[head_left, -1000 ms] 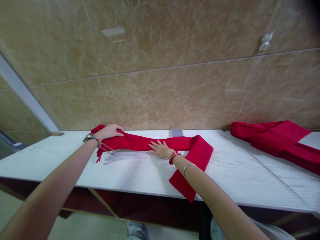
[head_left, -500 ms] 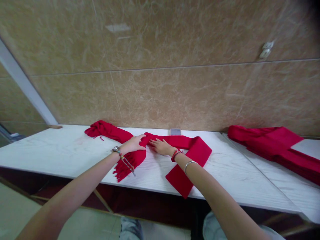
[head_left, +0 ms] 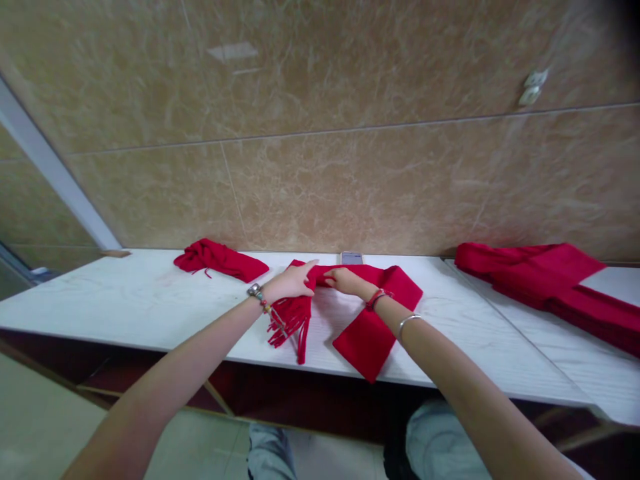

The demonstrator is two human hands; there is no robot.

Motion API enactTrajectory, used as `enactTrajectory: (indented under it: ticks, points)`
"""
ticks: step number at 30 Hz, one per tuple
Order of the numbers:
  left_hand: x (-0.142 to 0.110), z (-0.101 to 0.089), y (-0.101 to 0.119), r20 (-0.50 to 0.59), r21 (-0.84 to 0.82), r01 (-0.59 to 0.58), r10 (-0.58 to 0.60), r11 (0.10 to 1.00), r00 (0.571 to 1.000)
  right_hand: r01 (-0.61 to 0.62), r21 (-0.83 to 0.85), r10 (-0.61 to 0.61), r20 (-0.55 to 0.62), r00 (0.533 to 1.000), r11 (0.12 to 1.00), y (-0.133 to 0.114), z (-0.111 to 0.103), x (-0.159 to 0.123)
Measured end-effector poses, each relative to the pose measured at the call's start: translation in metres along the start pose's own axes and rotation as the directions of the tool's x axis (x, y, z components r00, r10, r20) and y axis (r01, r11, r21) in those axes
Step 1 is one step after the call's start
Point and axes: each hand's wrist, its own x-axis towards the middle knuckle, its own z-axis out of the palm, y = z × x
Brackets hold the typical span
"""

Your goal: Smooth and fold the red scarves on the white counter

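Altogether, two hands on one red scarf.

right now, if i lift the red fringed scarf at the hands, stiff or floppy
The red fringed scarf will likely flop, since it bends sharply at a fold. Its flat, broad band seems unlikely to roll. The loose fringe strands may dangle or tangle.

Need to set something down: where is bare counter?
Bare white counter lies left of the small red bundle, and between the red scarf and rightmost red pile. Crowded around the left hand and right hand, at the scarf.
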Motion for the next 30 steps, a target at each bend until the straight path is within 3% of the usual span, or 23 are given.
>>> enactTrajectory:
  ticks: [3, 5, 8, 11, 14, 18, 21, 26, 30]
  points:
    - [0.016, 0.019, -0.007, 0.167, -0.287, -0.043, 0.094, 0.957, 0.981, -0.026, 0.001, 0.026, -0.003, 1.000, 1.000, 0.013, -0.022, -0.040]
    - [0.023, 0.021, -0.021, 0.153, -0.382, -0.119, 0.190, 0.916, 0.970, 0.015, 0.037, -0.016, 0.034, 0.999, 0.999, 0.015, -0.034, -0.067]
    - [0.027, 0.019, -0.043, 0.100, -0.191, -0.335, 0.357, 0.923, 0.929, 0.120, 0.158, -0.153, 0.220, 0.963, 0.980, 0.012, -0.044, -0.096]
    - [0.029, 0.026, -0.052, 0.241, 0.042, -0.395, 0.375, 0.918, 0.895, 0.153, 0.222, -0.223, 0.338, 0.914, 0.963, 0.008, -0.046, -0.109]
    - [0.036, 0.040, -0.045, 0.322, 0.157, -0.410, 0.346, 0.899, 0.882, 0.184, 0.224, -0.240, 0.258, 0.936, 0.957, 0.008, -0.043, -0.112]
    - [0.052, 0.044, -0.035, 0.310, 0.173, -0.496, 0.431, 0.851, 0.847, 0.242, 0.234, -0.272, 0.103, 0.957, 0.941, 0.009, -0.039, -0.114]
    - [0.062, 0.032, -0.033, 0.204, 0.026, -0.482, 0.467, 0.876, 0.860, 0.228, 0.246, -0.243, 0.032, 0.969, 0.942, 0.007, -0.041, -0.116]
    - [0.072, 0.011, -0.024, 0.011, -0.362, -0.340, 0.369, 0.868, 0.929, 0.241, 0.277, -0.209, -0.139, 0.968, 0.930, 0.009, -0.050, -0.116]
    - [0.078, 0.017, -0.010, -0.006, -0.452, -0.319, 0.355, 0.833, 0.935, 0.240, 0.221, -0.191, -0.221, 0.956, 0.945, 0.015, -0.046, -0.115]
